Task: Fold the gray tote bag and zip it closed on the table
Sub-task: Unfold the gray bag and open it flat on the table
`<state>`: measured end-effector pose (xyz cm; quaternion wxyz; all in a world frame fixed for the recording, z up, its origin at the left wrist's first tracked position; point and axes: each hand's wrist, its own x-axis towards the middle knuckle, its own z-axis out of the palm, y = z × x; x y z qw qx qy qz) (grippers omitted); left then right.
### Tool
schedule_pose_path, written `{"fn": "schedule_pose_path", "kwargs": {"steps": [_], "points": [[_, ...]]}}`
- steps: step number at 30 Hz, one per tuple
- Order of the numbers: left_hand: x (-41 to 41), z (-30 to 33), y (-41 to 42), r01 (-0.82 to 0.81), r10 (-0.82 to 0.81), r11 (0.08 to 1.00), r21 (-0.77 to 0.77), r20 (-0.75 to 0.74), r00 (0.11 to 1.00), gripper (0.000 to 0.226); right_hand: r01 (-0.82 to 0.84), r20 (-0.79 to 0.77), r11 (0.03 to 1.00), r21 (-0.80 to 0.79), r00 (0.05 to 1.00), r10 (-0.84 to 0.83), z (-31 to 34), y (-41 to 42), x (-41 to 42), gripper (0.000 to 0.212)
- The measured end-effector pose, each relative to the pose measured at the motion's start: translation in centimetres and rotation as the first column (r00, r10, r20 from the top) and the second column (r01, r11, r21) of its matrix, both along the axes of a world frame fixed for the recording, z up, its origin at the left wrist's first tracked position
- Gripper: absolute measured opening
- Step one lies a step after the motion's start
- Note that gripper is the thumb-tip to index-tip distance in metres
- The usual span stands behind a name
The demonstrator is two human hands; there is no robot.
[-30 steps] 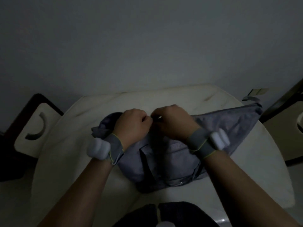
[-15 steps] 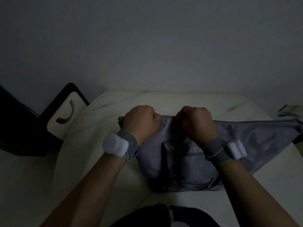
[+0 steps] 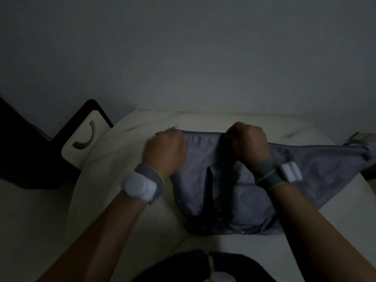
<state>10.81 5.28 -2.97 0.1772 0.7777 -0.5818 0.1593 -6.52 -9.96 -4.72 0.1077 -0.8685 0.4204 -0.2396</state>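
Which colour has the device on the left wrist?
White, on a gray band; clearest in the head view.

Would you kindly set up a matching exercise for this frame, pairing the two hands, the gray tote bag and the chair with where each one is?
Things:
1. left hand
2. right hand
3. gray tote bag
4. chair

Places:
A. beside the table's left edge
B. gripping the bag's far edge near its middle
C. spread on the table, one end reaching past its right side
D. gripping the bag's left end

Pairs: 1-D, 2-B, 3-C, 4-A
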Motion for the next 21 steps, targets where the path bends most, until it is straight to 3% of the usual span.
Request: {"fn": "schedule_pose_path", "kwargs": {"steps": [2,4,5,7,9,11,13,15,17,19,21], "points": [[-4.4,-2.7,0.5,0.317,-0.318,0.947,0.055,0.016,0.948,0.019,-0.012,-0.008,1.000,-0.022,1.000,0.012,-0.5,-0.1,-0.3,0.015],[-7.8,-6.4,1.1,0.505,-0.486,0.832,0.229,-0.136,0.863,0.018,0.021,0.011,0.995,-0.100,1.000,-0.020,-1.0,0.2,-1.5,0.018],[-8.7,-8.3,1.3,0.536,-0.515,0.782,0.319,-0.154,0.843,0.025,0.053,0.031,0.986,-0.155,0.998,-0.049,-1.2,0.6,-2.5,0.020],[-9.1,-11.3,0.9,0.546,-0.594,0.709,0.446,-0.041,0.804,0.041,0.140,0.059,0.954,-0.265,0.990,-0.129,-1.7,1.5,-5.1,0.020],[-8.9,-13.0,0.3,0.517,-0.627,0.701,0.490,0.080,0.775,0.035,0.171,0.050,0.938,-0.302,0.985,-0.164,-2.8,2.8,-8.2,0.014],[-9.1,-13.6,-0.5,0.525,-0.647,0.703,0.479,0.124,0.753,0.028,0.153,-0.001,0.971,-0.184,0.988,-0.156,-4.2,4.7,-11.3,0.016],[-8.7,-12.5,-1.0,0.544,-0.646,0.717,0.436,0.124,0.753,0.018,0.123,-0.119,0.991,0.052,0.986,-0.116,-5.4,6.9,-12.9,0.026],[-8.6,-9.7,-2.0,0.586,-0.623,0.744,0.322,0.016,0.782,0.018,0.097,-0.186,0.938,0.333,0.982,-0.035,-5.3,8.6,-14.3,0.046],[-8.6,-5.3,-3.7,0.579,-0.563,0.805,0.132,-0.139,0.814,0.013,0.018,-0.107,0.839,0.544,0.993,0.048,-4.3,9.3,-14.7,0.059],[-8.7,-0.9,-6.4,0.506,-0.489,0.860,0.062,-0.183,0.853,0.014,-0.040,-0.115,0.790,0.611,0.984,0.139,-3.0,9.0,-13.8,0.055],[-9.0,2.1,-9.2,0.463,-0.443,0.874,0.148,-0.150,0.884,0.017,-0.097,-0.209,0.834,0.544,0.946,0.247,-3.0,8.2,-11.8,0.040]]}}
